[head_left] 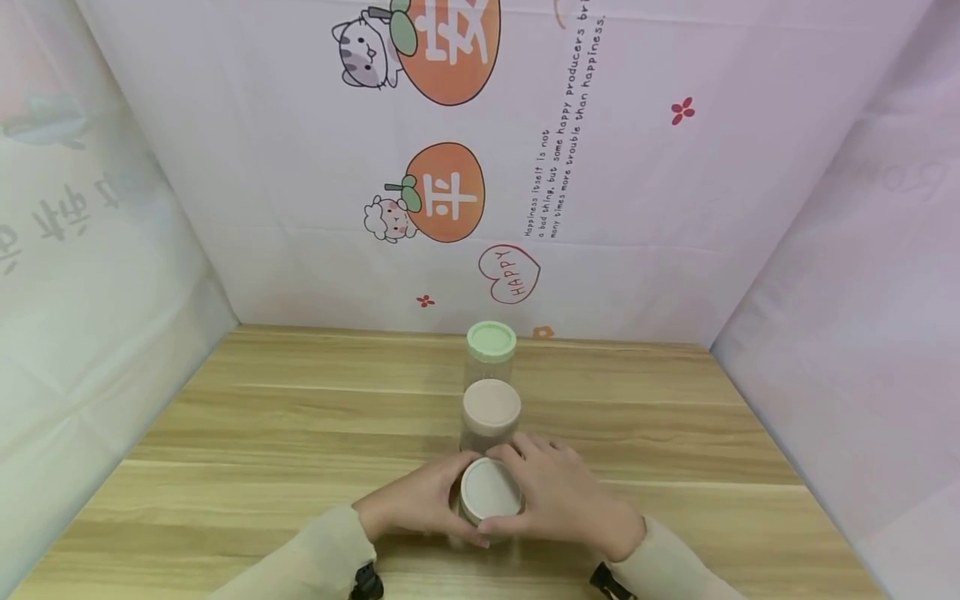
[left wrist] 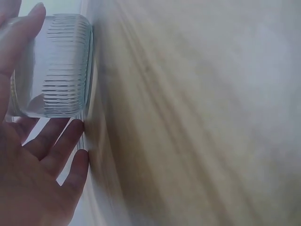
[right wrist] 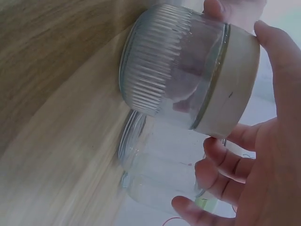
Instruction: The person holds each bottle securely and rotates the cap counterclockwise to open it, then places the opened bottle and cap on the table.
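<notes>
Curtained booth point(head_left: 855, 317) (printed cloth point(head_left: 630, 200), wooden tabletop point(head_left: 315, 417))

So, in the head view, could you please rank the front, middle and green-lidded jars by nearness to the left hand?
1. Front jar: between left hand and right hand.
2. Middle jar: behind it.
3. Green-lidded jar: farthest back.

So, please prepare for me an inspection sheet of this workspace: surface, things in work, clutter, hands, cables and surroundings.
Surface: wood-grain table
Things in work: three clear jars in a row; nearest jar with pale lid on, then beige-lidded jar, then green-lidded jar
Clutter: nothing seen
Left hand: curled around the nearest jar
Right hand: grips the pale lid
Cables: nothing seen
Surroundings: white printed sheeting behind, pale sheeting on both sides
</notes>
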`<state>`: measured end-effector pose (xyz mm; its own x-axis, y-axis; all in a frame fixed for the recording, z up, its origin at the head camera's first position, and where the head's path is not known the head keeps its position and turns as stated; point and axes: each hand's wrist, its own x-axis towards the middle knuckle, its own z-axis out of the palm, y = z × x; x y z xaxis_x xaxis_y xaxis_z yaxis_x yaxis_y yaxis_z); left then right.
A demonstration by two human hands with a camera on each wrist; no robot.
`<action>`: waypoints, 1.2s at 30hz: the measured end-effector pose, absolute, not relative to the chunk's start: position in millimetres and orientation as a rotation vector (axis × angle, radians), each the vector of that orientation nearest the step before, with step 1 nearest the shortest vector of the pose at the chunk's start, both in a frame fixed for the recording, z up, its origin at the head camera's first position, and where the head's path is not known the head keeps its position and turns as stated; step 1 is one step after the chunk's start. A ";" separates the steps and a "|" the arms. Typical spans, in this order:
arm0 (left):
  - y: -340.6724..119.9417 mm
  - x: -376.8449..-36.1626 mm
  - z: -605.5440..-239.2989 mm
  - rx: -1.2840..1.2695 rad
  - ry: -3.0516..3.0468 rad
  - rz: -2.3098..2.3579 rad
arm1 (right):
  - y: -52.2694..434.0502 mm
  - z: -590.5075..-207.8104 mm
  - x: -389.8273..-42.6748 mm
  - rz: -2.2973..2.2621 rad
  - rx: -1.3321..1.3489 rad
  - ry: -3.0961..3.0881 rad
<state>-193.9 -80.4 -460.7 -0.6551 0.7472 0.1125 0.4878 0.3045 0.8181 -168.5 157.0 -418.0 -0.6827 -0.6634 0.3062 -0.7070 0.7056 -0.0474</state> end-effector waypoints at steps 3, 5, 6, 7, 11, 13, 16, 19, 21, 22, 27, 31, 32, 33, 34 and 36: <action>-80.3 -194.7 -461.1 1.128 2.263 1.287 | 156.1 -419.9 -169.2 0.261 1.108 -2.617; -80.4 -195.5 -462.1 1.140 2.238 1.296 | 156.0 -420.5 -169.7 0.291 1.134 -2.595; -80.6 -195.7 -462.4 1.147 2.224 1.303 | 156.1 -420.9 -170.1 0.307 1.152 -2.584; -80.8 -195.9 -462.8 1.154 2.213 1.308 | 156.3 -421.2 -170.5 0.318 1.167 -2.576; -81.6 -196.8 -463.7 1.172 2.170 1.332 | 157.2 -421.9 -172.5 0.358 1.215 -2.563; -81.9 -197.3 -463.7 1.180 2.160 1.334 | 158.0 -422.1 -173.5 0.374 1.226 -2.566; -82.5 -198.6 -462.5 1.190 2.127 1.329 | 159.1 -422.2 -175.4 0.392 1.242 -2.577; -82.8 -199.8 -460.2 1.233 2.105 1.318 | 160.3 -422.7 -178.4 0.423 1.284 -2.573; -83.0 -200.2 -459.2 1.249 2.090 1.308 | 161.8 -422.4 -179.8 0.450 1.329 -2.571; -83.0 -200.1 -459.1 1.253 2.094 1.300 | 162.7 -422.3 -180.2 0.464 1.353 -2.569; -82.5 -199.5 -458.8 1.210 2.095 1.281 | 166.1 -418.8 -180.5 0.503 1.456 -2.589; -82.2 -199.9 -458.4 1.213 2.111 1.257 | 166.0 -415.4 -180.4 0.476 1.524 -2.587; -82.4 -200.0 -458.4 1.218 2.118 1.248 | 166.1 -414.7 -179.9 0.464 1.539 -2.589; -82.6 -200.1 -458.5 1.218 2.116 1.245 | 166.2 -414.1 -179.1 0.449 1.550 -2.594; -82.8 -200.1 -458.4 1.219 2.116 1.241 | 166.5 -413.4 -178.0 0.435 1.560 -2.601; -83.4 -199.8 -458.1 1.218 2.102 1.241 | 166.9 -412.6 -175.9 0.406 1.576 -2.614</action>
<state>-199.8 -83.4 -458.1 -0.5341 0.8417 0.0795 0.4761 0.2218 0.8510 -175.9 166.9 -412.6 -0.4744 -0.8600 0.1879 -0.8765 0.4416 -0.1919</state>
